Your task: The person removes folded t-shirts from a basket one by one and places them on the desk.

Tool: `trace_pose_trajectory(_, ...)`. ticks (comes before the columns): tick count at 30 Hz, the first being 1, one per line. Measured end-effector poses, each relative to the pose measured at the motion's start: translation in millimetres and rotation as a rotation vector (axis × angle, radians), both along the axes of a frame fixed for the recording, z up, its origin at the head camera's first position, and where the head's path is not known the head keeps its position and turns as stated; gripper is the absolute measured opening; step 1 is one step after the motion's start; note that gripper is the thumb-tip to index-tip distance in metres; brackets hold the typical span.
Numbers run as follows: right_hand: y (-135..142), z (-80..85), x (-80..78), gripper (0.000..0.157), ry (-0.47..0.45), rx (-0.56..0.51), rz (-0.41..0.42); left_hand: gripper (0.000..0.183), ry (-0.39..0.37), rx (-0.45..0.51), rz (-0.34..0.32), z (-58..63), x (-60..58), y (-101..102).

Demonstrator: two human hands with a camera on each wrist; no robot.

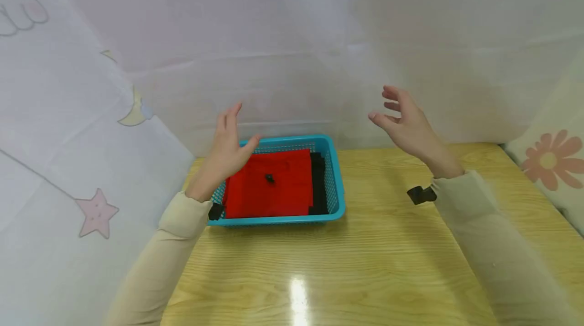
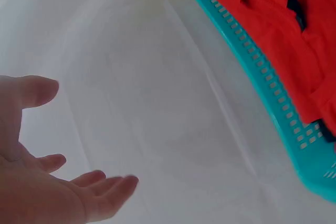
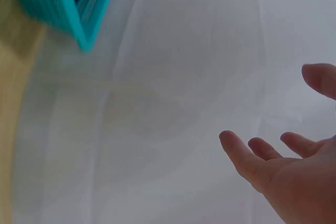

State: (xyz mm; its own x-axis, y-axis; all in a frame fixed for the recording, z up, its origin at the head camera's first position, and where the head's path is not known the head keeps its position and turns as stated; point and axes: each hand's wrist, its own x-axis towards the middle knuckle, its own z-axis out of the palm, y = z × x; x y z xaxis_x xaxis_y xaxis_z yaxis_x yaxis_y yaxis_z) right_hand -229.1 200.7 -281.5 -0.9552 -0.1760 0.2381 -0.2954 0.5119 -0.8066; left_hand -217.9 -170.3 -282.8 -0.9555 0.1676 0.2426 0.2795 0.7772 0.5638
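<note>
A blue-green plastic basket with perforated sides stands at the back of the wooden table. Folded red cloth lies in it, with a small dark patch in its middle, and black cloth shows along the right side. My left hand is raised over the basket's left part, thumb and fingers spread, holding nothing. Off to the right of the basket, my right hand is lifted with fingers loosely bent and nothing in it. Both palms appear with parted fingers in the wrist views.
Pale fabric sheets hang behind the table and along both sides, printed with a star, a moon and a flower. Each wrist carries a small black strap piece at the sleeve cuff.
</note>
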Motion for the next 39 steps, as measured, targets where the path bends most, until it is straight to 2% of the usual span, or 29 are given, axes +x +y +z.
trace_pose_trajectory(3,-13.8,-14.6,6.9,0.072,-0.024,-0.076,0.003,0.075,-0.043,0.115,-0.006,-8.5,7.1,-8.3)
trace_pose_trajectory(7,-33.7,-37.1,11.8,0.065,-0.110,-0.190,0.060,0.070,-0.132,0.178,0.037,-27.0,15.0,-20.1)
trace_pose_trajectory(11,-53.3,-59.0,13.2,0.066,-0.235,-0.237,0.134,0.069,-0.249,0.189,0.077,-48.0,18.9,-29.1)
trace_pose_trajectory(14,-67.3,-74.6,15.8,0.067,-0.307,-0.264,0.174,0.070,-0.309,0.193,0.096,-63.9,18.8,-32.7)
trace_pose_trajectory(19,-90.3,-94.6,21.7,0.067,-0.380,-0.299,0.205,0.070,-0.348,0.130,0.149,-90.0,19.1,-35.6)
trace_pose_trajectory(24,-110.0,-107.6,25.7,0.066,-0.463,-0.285,0.203,0.070,-0.366,0.101,0.220,-111.3,20.2,-36.9)
trace_pose_trajectory(28,-121.7,-118.4,28.4,0.068,-0.517,-0.220,0.185,0.069,-0.377,0.082,0.247,-122.4,20.3,-37.6)
trace_pose_trajectory(34,-133.3,-130.2,29.6,0.072,-0.538,-0.176,0.164,0.070,-0.421,0.128,0.290,-130.3,21.4,-41.4)
trace_pose_trajectory(39,-138.9,-132.2,30.4,0.067,-0.536,-0.135,0.168,0.071,-0.480,0.161,0.278,-133.4,22.7,-44.6)
